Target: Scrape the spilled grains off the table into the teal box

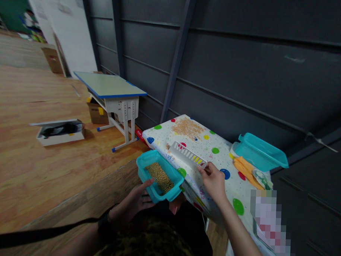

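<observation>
My left hand [137, 200] grips the near left side of a teal plastic container [171, 168], thumb over the rim and fingers beneath. Round tan beans [159, 175] lie inside it. The container is at the table's front edge, slightly tilted. My right hand [213, 180] pinches the right end of a white slotted plastic tray [183, 152], held low over the tablecloth just beyond the container. A few small crumbs [168, 147] lie by the tray's left end. Farther back, small light-brown grains [188, 128] are spread on the cloth.
The table wears a white cloth [216, 139] with coloured balloon prints. A second teal container [261, 151] and an orange cloth [246, 171] sit at its right. A dark panelled wall [245, 71] stands behind. On the left are a school desk [110, 85] and an open white box [61, 133].
</observation>
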Motion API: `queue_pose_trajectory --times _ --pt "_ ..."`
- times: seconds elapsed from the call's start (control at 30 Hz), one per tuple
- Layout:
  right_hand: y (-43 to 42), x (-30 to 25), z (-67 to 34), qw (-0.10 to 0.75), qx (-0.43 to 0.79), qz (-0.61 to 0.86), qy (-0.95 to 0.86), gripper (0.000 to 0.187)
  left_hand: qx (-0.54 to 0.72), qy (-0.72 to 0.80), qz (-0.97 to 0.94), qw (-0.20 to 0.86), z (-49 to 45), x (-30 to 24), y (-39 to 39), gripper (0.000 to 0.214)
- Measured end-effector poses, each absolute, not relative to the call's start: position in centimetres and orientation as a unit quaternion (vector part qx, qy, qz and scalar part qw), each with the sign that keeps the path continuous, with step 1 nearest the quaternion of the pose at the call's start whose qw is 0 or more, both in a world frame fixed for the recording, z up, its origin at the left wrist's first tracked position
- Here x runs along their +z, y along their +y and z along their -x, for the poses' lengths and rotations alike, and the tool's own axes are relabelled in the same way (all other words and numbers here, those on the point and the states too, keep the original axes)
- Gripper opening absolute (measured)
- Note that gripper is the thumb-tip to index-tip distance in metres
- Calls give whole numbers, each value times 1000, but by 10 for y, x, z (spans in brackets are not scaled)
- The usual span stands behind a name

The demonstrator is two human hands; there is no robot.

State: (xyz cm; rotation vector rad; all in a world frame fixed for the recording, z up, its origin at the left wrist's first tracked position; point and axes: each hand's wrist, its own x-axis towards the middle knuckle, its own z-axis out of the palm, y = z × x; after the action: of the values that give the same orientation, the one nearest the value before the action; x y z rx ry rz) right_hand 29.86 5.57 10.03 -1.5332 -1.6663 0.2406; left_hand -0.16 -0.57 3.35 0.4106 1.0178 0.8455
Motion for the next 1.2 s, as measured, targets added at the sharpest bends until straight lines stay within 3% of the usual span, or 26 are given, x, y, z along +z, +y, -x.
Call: queue_pose_trajectory --times 0.5,0.73,1.2 --pt "52 109 -278 460 146 601 -637 38 401 438 -193 781 6 26 -8 95" --pt "76 115 -270 440 102 616 -645 33 379 472 -180 775 5 25 -3 83" --pt "77 111 -264 429 91 621 -650 28 391 446 -195 781 8 20 -5 82"
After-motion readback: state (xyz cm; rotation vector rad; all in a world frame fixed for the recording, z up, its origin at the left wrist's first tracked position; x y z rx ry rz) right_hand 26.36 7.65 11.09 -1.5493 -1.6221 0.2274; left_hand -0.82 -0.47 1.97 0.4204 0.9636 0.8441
